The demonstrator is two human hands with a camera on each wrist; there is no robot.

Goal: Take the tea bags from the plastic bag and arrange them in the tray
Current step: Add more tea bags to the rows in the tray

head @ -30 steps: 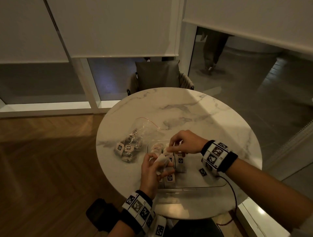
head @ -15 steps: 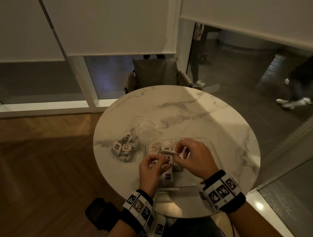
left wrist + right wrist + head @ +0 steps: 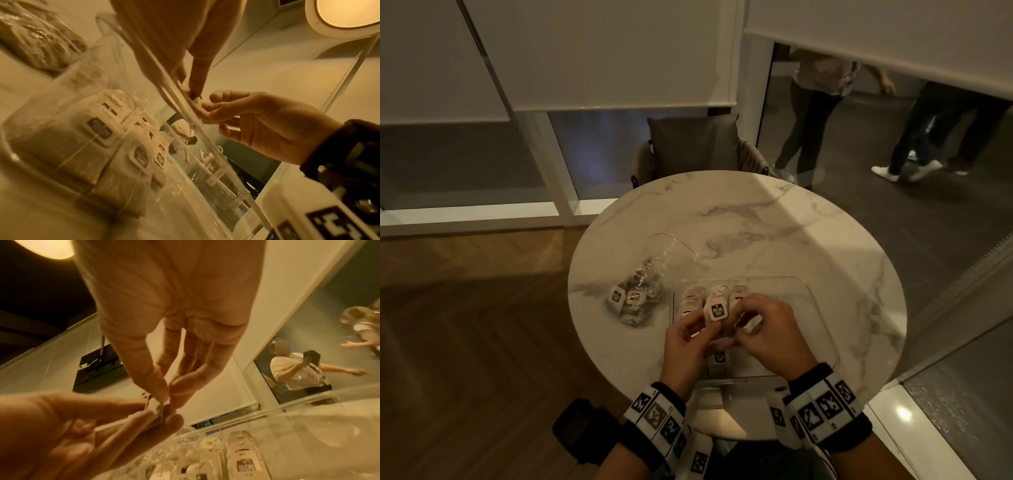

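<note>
Both hands hold one tea bag [image 3: 717,308] over the clear tray [image 3: 822,322], its dark-printed tag facing up. My left hand [image 3: 703,330] pinches it from the left and my right hand [image 3: 743,325] from the right. The right wrist view shows the right thumb and fingertips [image 3: 162,392] nipping the folded tea bag [image 3: 155,410] against the left hand [image 3: 82,426]. Several tea bags [image 3: 92,146] lie in rows at the tray's left end. The plastic bag [image 3: 640,291], with more tea bags inside, lies on the table left of the tray.
The round marble table [image 3: 756,222] is small, and its near edge is under my wrists. A chair with a grey cushion [image 3: 691,144] stands behind it. People [image 3: 815,102] walk past behind the glass on the right. A dark object [image 3: 582,428] lies on the floor.
Both hands drew together nearer my body and raised the tea bag, so its tag now faces up. The head view dipped, and people walked in behind the glass.
</note>
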